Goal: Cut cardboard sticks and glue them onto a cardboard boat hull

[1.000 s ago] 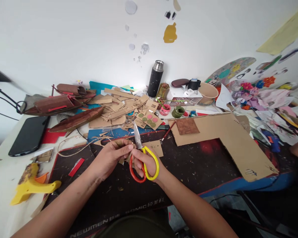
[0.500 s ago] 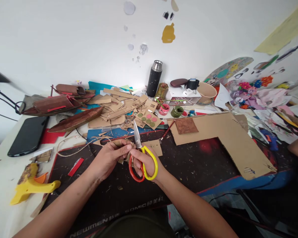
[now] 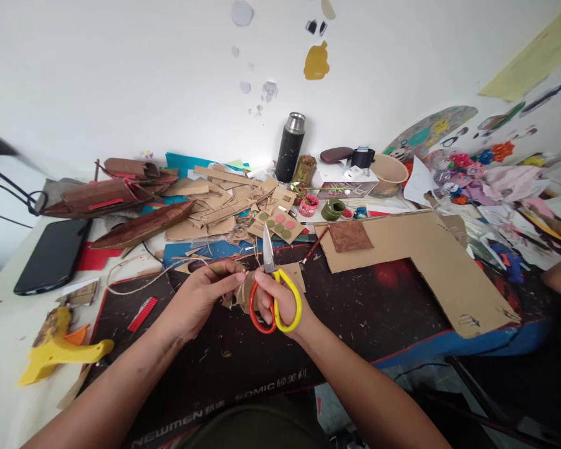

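L hand [image 3: 204, 294] pinching bit of string [image 3: 244, 282], prob. to steady it — R hand [image 3: 283, 302] gripping scissors [image 3: 268, 255], blades twd back edge of worktop [image 3: 4, 333], likely for safety.

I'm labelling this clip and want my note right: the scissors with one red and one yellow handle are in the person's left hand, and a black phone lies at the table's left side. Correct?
Not quite: the head view shows the red-and-yellow-handled scissors in the right hand. The black phone does lie at the table's left side.
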The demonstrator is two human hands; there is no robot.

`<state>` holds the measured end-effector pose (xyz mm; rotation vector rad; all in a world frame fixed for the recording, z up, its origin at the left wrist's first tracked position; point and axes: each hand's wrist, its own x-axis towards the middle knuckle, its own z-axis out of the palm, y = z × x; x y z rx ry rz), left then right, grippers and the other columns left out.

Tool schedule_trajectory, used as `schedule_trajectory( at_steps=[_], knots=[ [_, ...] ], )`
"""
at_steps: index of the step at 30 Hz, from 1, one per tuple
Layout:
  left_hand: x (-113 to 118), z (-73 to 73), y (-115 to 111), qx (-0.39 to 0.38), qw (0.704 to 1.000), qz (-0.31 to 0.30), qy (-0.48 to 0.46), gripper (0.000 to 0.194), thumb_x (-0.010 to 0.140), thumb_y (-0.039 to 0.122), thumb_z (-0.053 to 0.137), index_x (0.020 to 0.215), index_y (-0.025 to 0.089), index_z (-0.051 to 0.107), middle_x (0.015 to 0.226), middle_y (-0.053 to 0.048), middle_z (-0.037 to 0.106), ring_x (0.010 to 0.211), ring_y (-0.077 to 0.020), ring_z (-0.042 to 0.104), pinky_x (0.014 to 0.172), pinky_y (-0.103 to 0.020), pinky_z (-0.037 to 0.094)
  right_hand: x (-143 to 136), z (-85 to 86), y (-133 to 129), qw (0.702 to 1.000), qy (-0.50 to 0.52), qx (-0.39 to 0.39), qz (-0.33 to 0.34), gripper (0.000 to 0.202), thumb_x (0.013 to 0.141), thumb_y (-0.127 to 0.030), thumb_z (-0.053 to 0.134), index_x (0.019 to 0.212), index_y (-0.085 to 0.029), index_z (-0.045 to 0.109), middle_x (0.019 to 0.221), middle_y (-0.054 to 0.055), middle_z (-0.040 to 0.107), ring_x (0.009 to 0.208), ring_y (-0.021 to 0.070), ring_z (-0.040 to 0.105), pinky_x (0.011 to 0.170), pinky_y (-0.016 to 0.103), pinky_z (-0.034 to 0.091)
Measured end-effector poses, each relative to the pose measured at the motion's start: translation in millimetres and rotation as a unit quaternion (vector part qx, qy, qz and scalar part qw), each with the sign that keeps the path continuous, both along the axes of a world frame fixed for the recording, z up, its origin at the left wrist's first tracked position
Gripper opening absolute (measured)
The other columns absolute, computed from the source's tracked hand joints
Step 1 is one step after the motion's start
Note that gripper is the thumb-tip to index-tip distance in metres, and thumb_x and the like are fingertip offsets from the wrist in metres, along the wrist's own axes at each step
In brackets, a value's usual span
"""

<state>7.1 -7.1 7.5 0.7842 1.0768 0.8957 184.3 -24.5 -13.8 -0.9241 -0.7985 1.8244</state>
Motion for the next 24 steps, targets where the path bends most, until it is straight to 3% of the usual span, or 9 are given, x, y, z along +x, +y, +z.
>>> schedule_trajectory(
  at_steps=[4,10,15,21,24],
  knots=[
    [-0.9,2.4,-0.4,0.003,0.999,-0.045,0.015,0.043,0.067,0.054,0.099,0.078,0.018,0.079,0.065,0.001,0.068,0.058,-0.0113,0.053,0.057,-0.025,0.042,2.3,0.2,4.0,1.000,0.001,0.012,-0.022,0.045,0.087,-0.057,0.084,0.099,-0.022,0.059,0.049,-0.013,0.054,0.029,0.0081,0.044,0.032,0.017,0.032],
    [2.8,6.1,-2.9,-0.002,0.998,-0.057,0.014,0.041,0.066,0.052,0.100,0.077,0.019,0.080,0.065,0.002,0.069,0.058,-0.0099,0.052,0.059,-0.023,0.041,-0.1,-1.5,2.2,1.000,0.003,0.008,-0.002,0.045,0.086,-0.058,0.085,0.098,-0.022,0.060,0.049,-0.012,0.055,0.029,0.0082,0.045,0.030,0.017,0.033],
    [4.9,6.8,-4.7,0.002,0.997,-0.080,-0.005,0.039,0.068,0.051,0.100,0.078,0.019,0.082,0.070,-0.001,0.075,0.064,-0.0138,0.061,0.066,-0.026,0.048,-1.6,-5.8,1.5,1.000,0.000,0.004,-0.009,0.045,0.085,-0.057,0.085,0.097,-0.022,0.060,0.048,-0.012,0.055,0.029,0.0085,0.045,0.030,0.017,0.034],
    [6.9,6.5,-4.3,-0.006,0.997,-0.076,0.001,0.043,0.067,0.055,0.099,0.075,0.018,0.079,0.071,-0.002,0.076,0.066,-0.0158,0.064,0.071,-0.029,0.051,-1.2,-7.4,1.1,1.000,0.001,0.006,-0.015,0.046,0.086,-0.059,0.084,0.098,-0.022,0.059,0.048,-0.012,0.054,0.029,0.0084,0.044,0.031,0.017,0.033],
    [5.7,4.6,-3.2,-0.023,0.998,-0.053,0.005,0.044,0.064,0.054,0.099,0.071,0.017,0.075,0.066,0.000,0.071,0.061,-0.0132,0.059,0.064,-0.026,0.045,1.7,-8.5,0.5,1.000,-0.003,0.004,-0.026,0.045,0.086,-0.058,0.083,0.100,-0.022,0.060,0.049,-0.013,0.054,0.029,0.0083,0.044,0.031,0.018,0.032]
  ],
)
